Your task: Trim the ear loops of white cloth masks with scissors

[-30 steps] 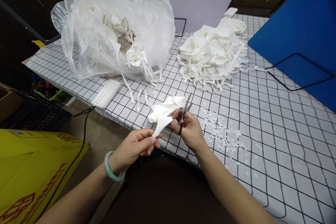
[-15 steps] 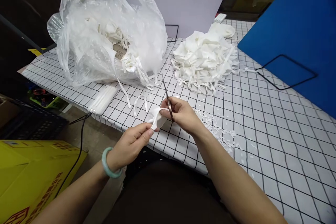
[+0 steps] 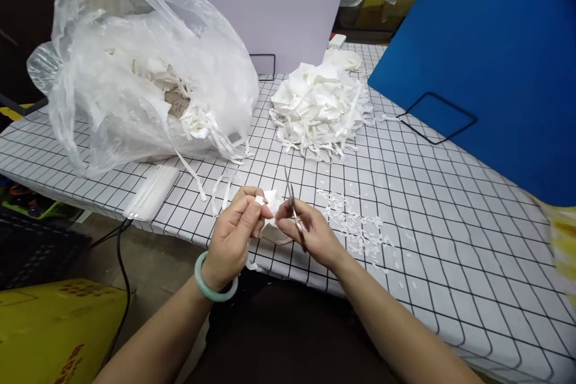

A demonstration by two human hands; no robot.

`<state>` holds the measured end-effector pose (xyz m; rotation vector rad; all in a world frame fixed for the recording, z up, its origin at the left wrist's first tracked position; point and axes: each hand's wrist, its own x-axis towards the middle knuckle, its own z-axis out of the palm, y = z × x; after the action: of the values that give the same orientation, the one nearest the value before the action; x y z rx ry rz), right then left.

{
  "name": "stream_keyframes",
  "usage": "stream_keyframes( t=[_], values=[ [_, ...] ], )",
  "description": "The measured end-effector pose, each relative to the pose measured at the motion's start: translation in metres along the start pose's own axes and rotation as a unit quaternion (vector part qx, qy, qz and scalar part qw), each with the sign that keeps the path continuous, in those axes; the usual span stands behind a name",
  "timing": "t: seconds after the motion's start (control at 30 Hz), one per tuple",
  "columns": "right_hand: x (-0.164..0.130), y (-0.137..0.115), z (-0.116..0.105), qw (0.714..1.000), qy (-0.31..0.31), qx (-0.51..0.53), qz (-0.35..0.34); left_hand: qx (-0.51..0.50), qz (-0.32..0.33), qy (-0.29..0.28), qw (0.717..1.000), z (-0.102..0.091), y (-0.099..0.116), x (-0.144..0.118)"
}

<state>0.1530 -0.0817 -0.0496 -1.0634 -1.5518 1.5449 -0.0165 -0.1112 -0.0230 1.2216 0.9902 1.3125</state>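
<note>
Near the table's front edge, my left hand [image 3: 236, 234] is closed in a pinch on a small white fabric piece [image 3: 271, 198] with a narrow strap. Part of that piece hangs below the fingers. My right hand [image 3: 312, 231] is closed around a pair of slim metal scissors [image 3: 293, 204], their blades pointing up and away from me. Its fingertips are close to the fabric; whether they also grip it I cannot tell. Beyond the hands lies a heap of similar white fabric pieces [image 3: 319, 105] with straps. Small white clippings [image 3: 355, 222] are scattered right of my right hand.
A clear plastic bag [image 3: 148, 96] holding more strapped white pieces stands at the left. In front of it lies a white corded device [image 3: 152, 192]. A pale panel [image 3: 256, 6] and a blue panel [image 3: 477, 72] stand behind. A yellow box [image 3: 58, 324] sits below at left.
My left hand has come up and closer to my right, its pinch now higher on the fabric. The scissors are still in my right hand. The camera view has turned rightward.
</note>
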Motion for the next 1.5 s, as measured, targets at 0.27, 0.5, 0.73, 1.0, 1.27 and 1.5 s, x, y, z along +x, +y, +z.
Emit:
stream_keyframes(
  t=[0.27,0.5,0.73,1.0,1.27,1.5],
  values=[
    [-0.05,-0.011,-0.037,0.957,-0.016,-0.281,-0.068,0.093,0.017,-0.121,0.988,0.017,-0.005,-0.006],
    [-0.056,-0.011,-0.037,0.962,-0.017,-0.262,-0.071,0.125,0.032,-0.166,0.978,0.018,-0.004,-0.007],
    [-0.056,-0.008,-0.035,0.958,-0.021,-0.275,-0.072,0.13,0.043,-0.17,0.976,0.02,-0.006,-0.009],
    [-0.057,-0.007,-0.034,0.966,-0.022,-0.253,-0.051,0.155,0.051,-0.175,0.971,0.021,-0.005,-0.011],
    [-0.062,-0.003,-0.036,0.969,-0.014,-0.243,-0.038,0.162,0.068,-0.187,0.967,0.025,-0.008,-0.011],
    [-0.083,0.009,-0.047,0.961,0.052,-0.273,-0.008,0.165,0.062,-0.238,0.955,0.041,-0.014,-0.002]
  ],
)
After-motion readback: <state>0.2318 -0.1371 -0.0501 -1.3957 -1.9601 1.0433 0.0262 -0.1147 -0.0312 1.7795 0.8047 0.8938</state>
